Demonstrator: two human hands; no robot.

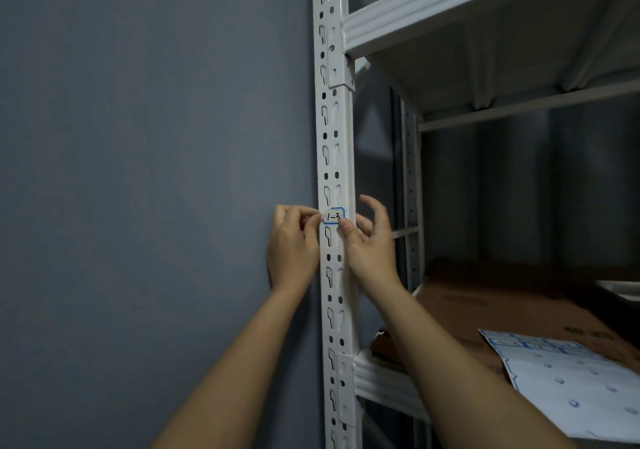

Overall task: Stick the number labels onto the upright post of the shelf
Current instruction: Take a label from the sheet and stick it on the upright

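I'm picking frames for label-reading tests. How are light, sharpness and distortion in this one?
Head view: dim, even light, no glare; the label reading 1-3 on the upright post is sharp; the sticker sheet at lower right is soft; wide-angle bending shows in the post and shelf edges; both hands are unblurred.

Both bare forearms reached upward, wrists close together. The left hand (292, 240) had its fingers curled, fingertips pinched together at its upper right. The right hand (369, 240) pressed with its thumb, its other fingers loosely spread and curved.
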